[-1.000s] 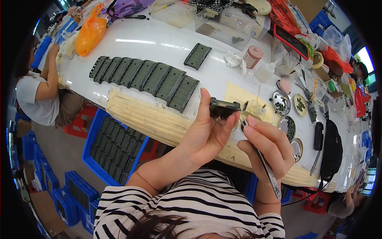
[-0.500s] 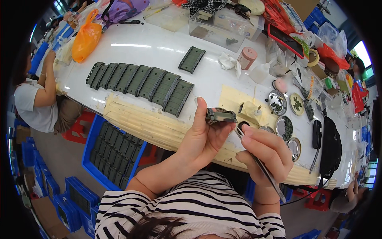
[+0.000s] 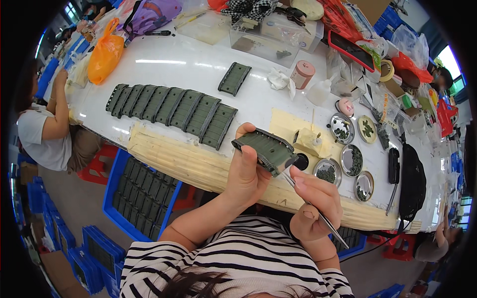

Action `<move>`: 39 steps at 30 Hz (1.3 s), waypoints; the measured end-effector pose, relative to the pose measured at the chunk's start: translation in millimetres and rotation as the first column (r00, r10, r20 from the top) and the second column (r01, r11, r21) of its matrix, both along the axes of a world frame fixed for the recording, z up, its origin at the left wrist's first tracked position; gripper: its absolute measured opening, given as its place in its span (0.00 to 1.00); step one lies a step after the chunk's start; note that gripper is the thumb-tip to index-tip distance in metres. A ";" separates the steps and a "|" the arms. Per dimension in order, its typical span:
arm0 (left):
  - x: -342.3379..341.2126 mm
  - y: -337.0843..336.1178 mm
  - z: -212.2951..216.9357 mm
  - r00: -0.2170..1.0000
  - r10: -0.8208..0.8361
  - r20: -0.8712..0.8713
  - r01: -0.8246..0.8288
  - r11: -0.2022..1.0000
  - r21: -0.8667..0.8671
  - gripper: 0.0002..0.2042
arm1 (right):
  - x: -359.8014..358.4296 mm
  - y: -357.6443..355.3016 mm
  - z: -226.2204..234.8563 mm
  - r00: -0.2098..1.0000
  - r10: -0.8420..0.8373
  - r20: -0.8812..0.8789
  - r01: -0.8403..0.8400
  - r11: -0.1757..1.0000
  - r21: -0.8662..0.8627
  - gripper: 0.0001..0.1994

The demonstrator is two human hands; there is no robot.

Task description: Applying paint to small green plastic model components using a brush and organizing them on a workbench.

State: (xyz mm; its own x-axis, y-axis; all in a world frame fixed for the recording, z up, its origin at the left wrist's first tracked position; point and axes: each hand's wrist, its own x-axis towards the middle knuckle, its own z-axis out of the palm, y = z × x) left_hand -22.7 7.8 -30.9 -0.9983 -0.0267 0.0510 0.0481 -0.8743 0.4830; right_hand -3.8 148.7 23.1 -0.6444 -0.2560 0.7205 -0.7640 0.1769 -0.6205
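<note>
My left hand (image 3: 248, 174) grips a dark green ribbed model panel (image 3: 266, 149) by its near left end, with its flat face turned up. In my right hand (image 3: 318, 201) is a pair of metal tweezers (image 3: 325, 222), pinched between thumb and fingers. The tweezers' tips meet the panel's lower right corner; whether they hold a small part I cannot tell. Left of my hands, several matching panels (image 3: 174, 109) lie side by side in a row. One more panel (image 3: 234, 78) lies apart, farther back.
Round metal dishes (image 3: 352, 160) of small green pieces stand right of my hands, near a yellowish block (image 3: 309, 141). Along the table's front edge runs cream padding (image 3: 174, 159). A blue crate (image 3: 112, 198) of panels sits below left. Clear bins (image 3: 263, 47) and bags crowd the back.
My left hand has turned the panel from edge-on to face-up. The tweezers have moved left and down to its corner, and the dishes behind my right hand now show more fully.
</note>
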 end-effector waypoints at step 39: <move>-3.9 0.9 -3.3 0.995 0.035 -0.097 -0.033 0.999 0.028 0.29 | -5.9 -0.1 6.1 0.998 0.068 -0.019 -0.067 0.995 0.071 0.13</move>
